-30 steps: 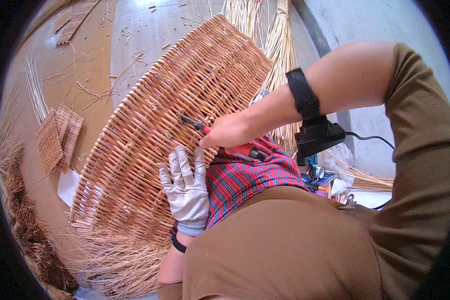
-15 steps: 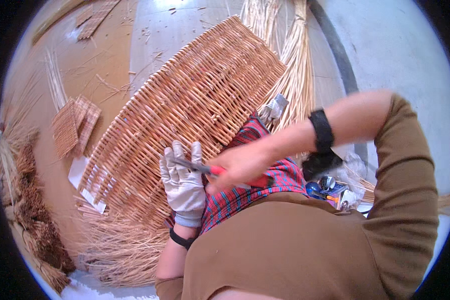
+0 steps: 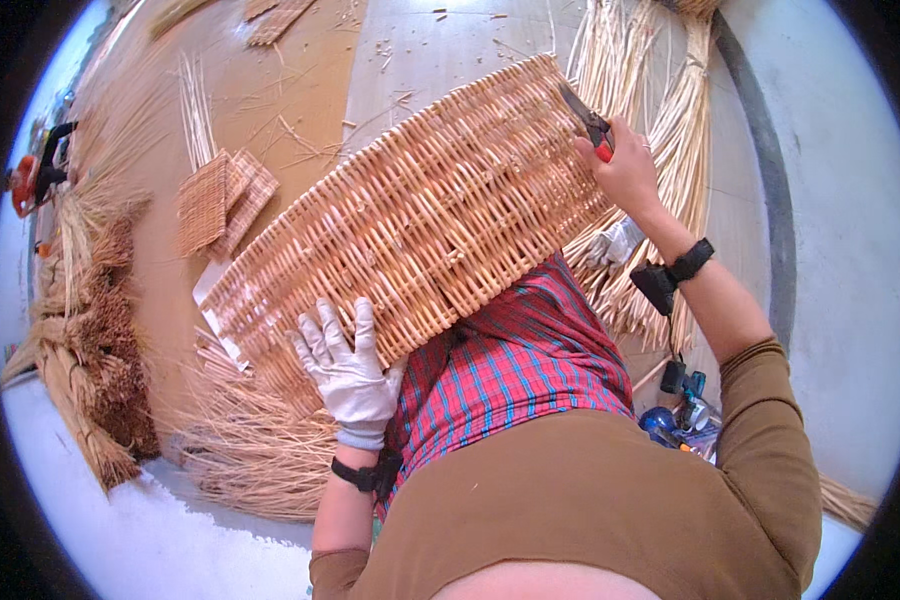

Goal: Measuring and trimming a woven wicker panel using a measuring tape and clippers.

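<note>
A large woven wicker panel [image 3: 410, 215] lies slanting over a red-and-blue checked cloth [image 3: 515, 370] on my lap. My left hand [image 3: 342, 375], in a white glove, rests palm down on the panel's lower left part with its fingers spread. My bare right hand [image 3: 625, 170] is closed round cutting pliers [image 3: 595, 125] with dark jaws and red grips, at the panel's upper right end, with the jaws pointing up and left along that edge.
Bundles of pale canes [image 3: 680, 120] lie at upper right, small woven mats [image 3: 202, 205] at left, dark bundles of stems [image 3: 110, 370] at far left, loose canes [image 3: 240, 455] at lower left. An orange-and-black machine [image 3: 32, 175] stands far left. Assorted small items [image 3: 685, 420] lie right of my lap.
My right hand has moved with the pliers from the middle of the panel and near my gloved hand up to its top right end. The whole view has shifted.
</note>
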`<state>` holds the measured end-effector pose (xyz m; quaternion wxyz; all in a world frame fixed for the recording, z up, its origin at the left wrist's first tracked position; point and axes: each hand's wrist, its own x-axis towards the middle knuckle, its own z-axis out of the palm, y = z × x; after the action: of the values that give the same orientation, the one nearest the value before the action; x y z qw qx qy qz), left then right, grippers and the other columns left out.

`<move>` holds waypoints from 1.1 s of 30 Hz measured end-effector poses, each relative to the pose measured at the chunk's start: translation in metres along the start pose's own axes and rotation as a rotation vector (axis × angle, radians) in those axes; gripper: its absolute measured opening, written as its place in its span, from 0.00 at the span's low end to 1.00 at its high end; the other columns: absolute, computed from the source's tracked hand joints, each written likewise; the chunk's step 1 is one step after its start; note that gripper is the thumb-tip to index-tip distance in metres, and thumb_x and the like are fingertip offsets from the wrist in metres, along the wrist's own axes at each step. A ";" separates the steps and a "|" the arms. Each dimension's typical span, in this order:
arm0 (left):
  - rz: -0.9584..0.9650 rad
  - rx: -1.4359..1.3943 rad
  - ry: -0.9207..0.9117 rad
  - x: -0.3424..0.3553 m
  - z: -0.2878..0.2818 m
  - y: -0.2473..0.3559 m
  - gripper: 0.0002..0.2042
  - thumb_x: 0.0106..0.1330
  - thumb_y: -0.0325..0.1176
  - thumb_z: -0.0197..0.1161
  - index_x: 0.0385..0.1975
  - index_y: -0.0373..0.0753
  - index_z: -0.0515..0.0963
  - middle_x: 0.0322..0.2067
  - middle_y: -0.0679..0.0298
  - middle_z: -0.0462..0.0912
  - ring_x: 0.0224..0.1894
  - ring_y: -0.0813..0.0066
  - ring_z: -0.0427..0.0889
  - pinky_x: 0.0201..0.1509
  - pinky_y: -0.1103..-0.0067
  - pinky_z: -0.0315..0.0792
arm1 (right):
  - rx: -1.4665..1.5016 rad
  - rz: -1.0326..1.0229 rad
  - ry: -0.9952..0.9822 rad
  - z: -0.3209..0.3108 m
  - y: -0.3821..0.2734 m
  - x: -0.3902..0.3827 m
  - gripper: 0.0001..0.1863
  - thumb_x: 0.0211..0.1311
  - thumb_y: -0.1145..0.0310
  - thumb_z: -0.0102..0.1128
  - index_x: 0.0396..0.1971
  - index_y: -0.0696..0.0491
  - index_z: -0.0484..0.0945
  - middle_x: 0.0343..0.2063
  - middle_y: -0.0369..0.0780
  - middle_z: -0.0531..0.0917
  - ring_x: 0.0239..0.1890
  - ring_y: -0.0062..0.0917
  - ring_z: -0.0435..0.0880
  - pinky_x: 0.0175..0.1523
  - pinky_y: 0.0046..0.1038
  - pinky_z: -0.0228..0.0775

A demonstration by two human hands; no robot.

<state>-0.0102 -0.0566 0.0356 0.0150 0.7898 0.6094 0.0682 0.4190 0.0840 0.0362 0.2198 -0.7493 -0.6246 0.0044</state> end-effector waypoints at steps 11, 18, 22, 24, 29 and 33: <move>-0.012 0.056 0.008 -0.003 0.005 0.005 0.50 0.49 0.54 0.75 0.75 0.52 0.59 0.75 0.42 0.53 0.76 0.35 0.49 0.79 0.47 0.39 | 0.051 -0.006 -0.109 0.048 0.025 0.001 0.29 0.63 0.41 0.64 0.43 0.55 0.76 0.38 0.50 0.83 0.45 0.50 0.80 0.51 0.48 0.70; -0.020 0.007 -0.006 -0.004 0.001 0.002 0.47 0.50 0.52 0.74 0.74 0.52 0.62 0.76 0.46 0.52 0.77 0.40 0.48 0.80 0.49 0.39 | -0.046 -0.144 -0.033 -0.004 0.005 0.014 0.32 0.62 0.43 0.66 0.50 0.57 0.77 0.41 0.51 0.82 0.50 0.49 0.79 0.57 0.45 0.70; -0.017 0.022 0.003 -0.001 0.001 0.002 0.46 0.49 0.46 0.74 0.74 0.52 0.64 0.76 0.47 0.52 0.78 0.41 0.48 0.80 0.49 0.40 | 0.378 -0.092 -0.150 -0.033 -0.047 0.022 0.27 0.66 0.44 0.64 0.46 0.56 0.79 0.34 0.42 0.83 0.41 0.33 0.82 0.49 0.34 0.73; -0.024 0.026 -0.007 -0.002 0.002 -0.001 0.47 0.47 0.45 0.74 0.74 0.52 0.64 0.76 0.46 0.52 0.78 0.40 0.48 0.80 0.49 0.40 | 0.838 0.218 -0.669 -0.040 -0.093 0.011 0.24 0.70 0.45 0.61 0.43 0.53 0.80 0.30 0.35 0.84 0.33 0.22 0.82 0.43 0.26 0.73; -0.026 0.032 -0.005 -0.001 0.008 -0.001 0.49 0.45 0.42 0.74 0.74 0.53 0.62 0.76 0.47 0.51 0.78 0.39 0.46 0.80 0.48 0.39 | 0.857 0.527 -1.473 -0.025 -0.163 -0.028 0.25 0.72 0.43 0.56 0.38 0.53 0.78 0.29 0.35 0.84 0.27 0.19 0.81 0.34 0.24 0.75; 0.009 0.055 0.020 -0.002 0.011 -0.005 0.49 0.45 0.43 0.74 0.74 0.54 0.62 0.77 0.47 0.50 0.78 0.39 0.45 0.80 0.48 0.38 | 0.801 0.547 -1.575 -0.009 -0.177 -0.021 0.25 0.72 0.43 0.55 0.38 0.54 0.78 0.28 0.36 0.83 0.27 0.19 0.82 0.34 0.24 0.76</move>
<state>-0.0144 -0.0563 0.0237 -0.0134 0.7919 0.6076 0.0595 0.2515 0.0828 0.0978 -0.0341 -0.5195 -0.3471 0.7801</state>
